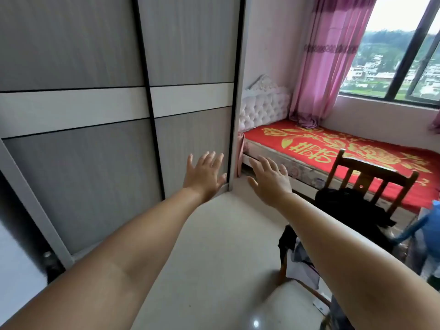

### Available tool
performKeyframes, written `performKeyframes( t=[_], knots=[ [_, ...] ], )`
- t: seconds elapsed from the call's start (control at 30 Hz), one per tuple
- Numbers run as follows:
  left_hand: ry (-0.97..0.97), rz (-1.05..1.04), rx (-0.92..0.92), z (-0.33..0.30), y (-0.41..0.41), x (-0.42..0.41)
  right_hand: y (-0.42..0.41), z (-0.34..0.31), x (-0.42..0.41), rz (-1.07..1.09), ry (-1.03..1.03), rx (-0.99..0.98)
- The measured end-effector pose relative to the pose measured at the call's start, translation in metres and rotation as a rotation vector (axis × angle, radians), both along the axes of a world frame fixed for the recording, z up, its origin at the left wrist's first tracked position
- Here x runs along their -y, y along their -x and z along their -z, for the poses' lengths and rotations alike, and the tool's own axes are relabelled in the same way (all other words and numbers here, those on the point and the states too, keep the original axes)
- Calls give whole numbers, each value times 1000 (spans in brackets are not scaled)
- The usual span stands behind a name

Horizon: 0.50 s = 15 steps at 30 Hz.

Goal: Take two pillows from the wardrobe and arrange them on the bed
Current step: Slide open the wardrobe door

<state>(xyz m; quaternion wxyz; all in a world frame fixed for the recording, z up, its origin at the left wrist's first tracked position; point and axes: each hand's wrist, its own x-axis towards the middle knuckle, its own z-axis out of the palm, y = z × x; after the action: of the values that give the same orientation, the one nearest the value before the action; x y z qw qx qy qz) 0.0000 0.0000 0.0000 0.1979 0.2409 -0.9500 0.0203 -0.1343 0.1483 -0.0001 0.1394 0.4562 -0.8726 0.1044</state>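
Left hand (204, 173) spread before closed wardrobe (95, 115), right hand (270, 181) empty, bed (333, 148) beyond

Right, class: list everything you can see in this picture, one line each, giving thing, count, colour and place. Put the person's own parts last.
wardrobe: one, grey doors with a white band, black trim, left; doors shut
bed: one, red cover with gold flowers, right of the wardrobe, under the window
headboard: one, white, tufted, at the bed's far end
curtain: one, pink, hanging down onto the bed
window: one, dark frame, upper right
chair: one, brown wood, beside the bed
dark cloth: one, black, on the chair
floor: pale, centre
pillows: none in view
left hand: open, at the wardrobe's right edge
right hand: open, empty, towards the bed
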Motion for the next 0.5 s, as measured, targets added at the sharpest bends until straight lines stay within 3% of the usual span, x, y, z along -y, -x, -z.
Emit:
performKeyframes(
  t=[0.2,0.5],
  knots=[
    [-15,-33,125,54,-4,19,5,49,11,-3,-120,68],
    [-28,-20,174,84,31,95,35,77,86,9,-196,117]
  ],
)
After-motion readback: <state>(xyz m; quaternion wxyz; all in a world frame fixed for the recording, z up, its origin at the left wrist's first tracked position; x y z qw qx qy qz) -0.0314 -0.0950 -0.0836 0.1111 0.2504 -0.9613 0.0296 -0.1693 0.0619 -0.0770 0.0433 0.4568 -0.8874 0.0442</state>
